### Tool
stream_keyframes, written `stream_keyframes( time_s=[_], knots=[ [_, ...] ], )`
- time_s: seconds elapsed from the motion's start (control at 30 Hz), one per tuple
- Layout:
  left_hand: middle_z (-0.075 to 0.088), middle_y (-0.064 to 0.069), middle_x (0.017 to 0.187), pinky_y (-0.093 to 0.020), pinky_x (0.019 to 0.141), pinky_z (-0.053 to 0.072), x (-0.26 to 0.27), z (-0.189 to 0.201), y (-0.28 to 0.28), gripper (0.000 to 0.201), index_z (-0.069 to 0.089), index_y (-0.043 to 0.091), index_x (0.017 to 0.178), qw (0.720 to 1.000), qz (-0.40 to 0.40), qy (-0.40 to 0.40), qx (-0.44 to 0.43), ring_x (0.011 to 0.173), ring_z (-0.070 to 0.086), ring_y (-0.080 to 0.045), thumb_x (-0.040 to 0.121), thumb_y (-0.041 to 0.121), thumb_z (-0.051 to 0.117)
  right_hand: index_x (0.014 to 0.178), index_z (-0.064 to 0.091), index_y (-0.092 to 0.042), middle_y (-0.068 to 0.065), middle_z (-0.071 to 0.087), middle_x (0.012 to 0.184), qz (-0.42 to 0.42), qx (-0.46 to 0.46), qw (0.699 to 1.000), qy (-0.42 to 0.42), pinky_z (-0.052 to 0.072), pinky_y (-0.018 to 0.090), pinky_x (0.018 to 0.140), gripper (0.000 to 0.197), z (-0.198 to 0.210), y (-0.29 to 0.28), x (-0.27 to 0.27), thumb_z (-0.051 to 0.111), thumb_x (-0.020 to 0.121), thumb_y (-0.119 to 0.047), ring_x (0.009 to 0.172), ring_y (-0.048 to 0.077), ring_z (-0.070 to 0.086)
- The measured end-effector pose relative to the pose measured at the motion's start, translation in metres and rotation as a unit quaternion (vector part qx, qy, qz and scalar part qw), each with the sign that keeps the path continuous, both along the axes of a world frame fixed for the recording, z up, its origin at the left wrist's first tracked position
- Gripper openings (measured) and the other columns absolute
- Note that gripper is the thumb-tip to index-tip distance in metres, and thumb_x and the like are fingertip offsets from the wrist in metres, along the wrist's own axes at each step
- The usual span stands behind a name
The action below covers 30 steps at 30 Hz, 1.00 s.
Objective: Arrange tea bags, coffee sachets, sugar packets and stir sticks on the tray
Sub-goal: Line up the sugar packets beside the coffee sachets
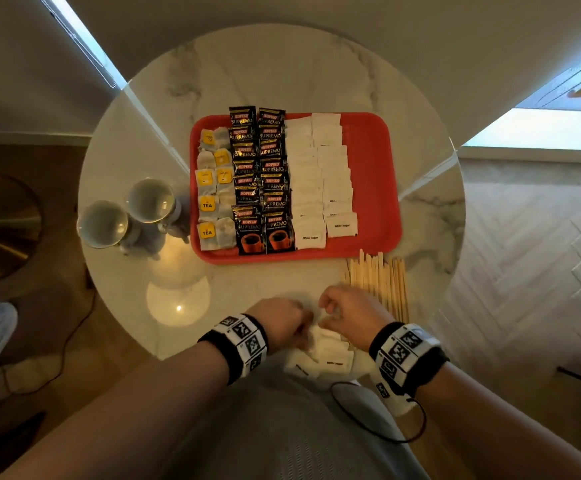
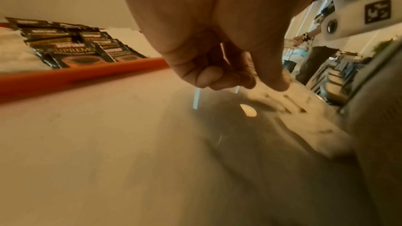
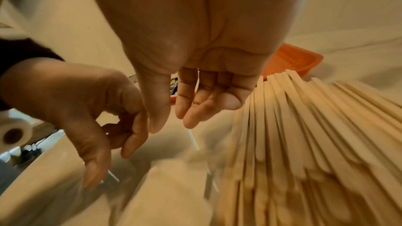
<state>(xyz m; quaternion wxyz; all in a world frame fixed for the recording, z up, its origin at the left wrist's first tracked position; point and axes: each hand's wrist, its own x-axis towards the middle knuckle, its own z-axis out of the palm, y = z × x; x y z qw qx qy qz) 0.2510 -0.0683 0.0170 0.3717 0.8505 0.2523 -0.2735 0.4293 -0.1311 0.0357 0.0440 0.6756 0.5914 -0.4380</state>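
Head view: a red tray (image 1: 375, 140) sits at the centre of a round marble table (image 1: 282, 74). On the tray, tea bags (image 1: 213, 188) fill the left edge, coffee sachets (image 1: 259, 178) lie beside them, and sugar packets (image 1: 320, 178) lie next, right of centre. Stir sticks (image 1: 377, 278) lie on the table off the tray's near right corner. Loose packets (image 1: 323, 355) lie at the table's near edge. The left hand (image 1: 280, 323) and right hand (image 1: 348, 315) are over these packets with fingers curled. Two cups (image 1: 126, 216) stand near the tray's left edge.

Left wrist view: the left hand (image 2: 217, 49) has its fingers curled, thumb tip on the packets; a grip cannot be told.

Right wrist view: the right hand (image 3: 191, 57) has loosely bent fingers holding nothing, beside the stir sticks (image 3: 304, 135).
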Motion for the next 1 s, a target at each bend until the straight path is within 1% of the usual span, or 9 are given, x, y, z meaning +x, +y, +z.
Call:
stream_keyframes(
  time_s=[0.17,0.27,0.33,0.53,0.67,0.8,0.9,0.93,1.0],
  knots=[
    [0.055,-0.007,0.125,-0.035,0.080,0.046,-0.012,-0.008,-0.031,0.055,0.054,0.016,0.125,0.999,-0.012,0.002,0.042,0.115,0.054,-0.028,0.086,0.053,0.066,0.139,0.045,-0.026,-0.005,0.047,0.138,0.107,-0.007,0.993,-0.054,0.036,0.032,0.110,0.069,-0.009,-0.031,-0.009,0.079,0.081,-0.041,0.131,0.016,0.040],
    [0.048,-0.007,0.138,-0.039,0.091,0.048,-0.020,-0.012,-0.038,0.059,0.046,0.018,0.138,0.998,0.003,-0.006,0.058,0.127,0.047,-0.028,0.090,0.048,0.064,0.144,0.039,-0.023,-0.001,0.043,0.143,0.174,0.022,0.978,-0.110,0.034,0.036,0.114,0.077,-0.015,-0.043,-0.016,0.080,0.081,-0.040,0.135,0.021,0.037],
    [0.043,-0.007,0.143,-0.040,0.094,0.048,-0.025,-0.014,-0.039,0.054,0.044,0.020,0.141,0.998,0.019,-0.008,0.061,0.131,0.044,-0.028,0.095,0.044,0.059,0.143,0.039,-0.021,0.000,0.045,0.142,0.192,0.033,0.973,-0.125,0.034,0.037,0.113,0.074,-0.019,-0.049,-0.020,0.079,0.082,-0.037,0.134,0.024,0.039],
    [0.037,-0.005,0.141,-0.041,0.092,0.050,-0.045,-0.025,-0.025,0.039,0.047,0.025,0.139,0.991,0.083,-0.021,0.100,0.128,0.042,-0.028,0.101,0.032,0.050,0.133,0.048,-0.018,0.003,0.050,0.134,0.192,0.029,0.973,-0.121,0.036,0.036,0.109,0.055,-0.029,-0.051,-0.025,0.074,0.087,-0.034,0.128,0.025,0.040],
    [0.037,-0.007,0.138,-0.042,0.087,0.053,-0.052,-0.028,-0.016,0.041,0.047,0.017,0.136,0.982,0.143,-0.013,0.122,0.127,0.041,-0.028,0.095,0.014,0.055,0.129,0.051,-0.021,0.002,0.049,0.132,0.196,0.054,0.971,-0.123,0.037,0.038,0.107,0.048,-0.032,-0.051,-0.030,0.073,0.088,-0.032,0.127,0.026,0.038],
    [0.041,-0.006,0.133,-0.038,0.082,0.052,-0.051,-0.032,-0.014,0.026,0.050,0.015,0.125,0.975,0.176,-0.012,0.137,0.124,0.043,-0.026,0.099,0.015,0.051,0.127,0.048,-0.019,0.001,0.057,0.130,0.132,0.052,0.986,-0.087,0.038,0.035,0.103,0.045,-0.033,-0.045,-0.031,0.072,0.089,-0.024,0.124,0.023,0.043],
    [0.047,-0.006,0.132,-0.037,0.091,0.049,-0.052,-0.030,-0.011,0.025,0.050,0.014,0.126,0.965,0.236,-0.029,0.110,0.122,0.046,-0.025,0.102,0.017,0.048,0.128,0.052,-0.019,0.000,0.058,0.126,0.084,0.029,0.995,-0.054,0.039,0.031,0.102,0.038,-0.029,-0.036,-0.028,0.068,0.093,-0.025,0.122,0.020,0.046],
    [0.052,-0.006,0.128,-0.038,0.091,0.048,-0.052,-0.027,-0.008,0.023,0.049,0.014,0.125,0.958,0.269,-0.039,0.089,0.117,0.050,-0.026,0.102,0.019,0.046,0.127,0.054,-0.019,-0.001,0.057,0.124,0.063,0.023,0.997,-0.039,0.040,0.030,0.101,0.035,-0.025,-0.031,-0.026,0.066,0.095,-0.026,0.120,0.019,0.049],
    [0.062,-0.006,0.108,-0.037,0.079,0.049,-0.054,-0.017,-0.001,0.016,0.048,0.016,0.117,0.935,0.344,-0.074,0.047,0.096,0.060,-0.025,0.103,0.024,0.046,0.126,0.058,-0.020,-0.003,0.058,0.118,0.003,0.024,1.000,-0.006,0.043,0.027,0.092,0.033,-0.015,-0.022,-0.021,0.066,0.095,-0.028,0.111,0.017,0.055]
  ],
)
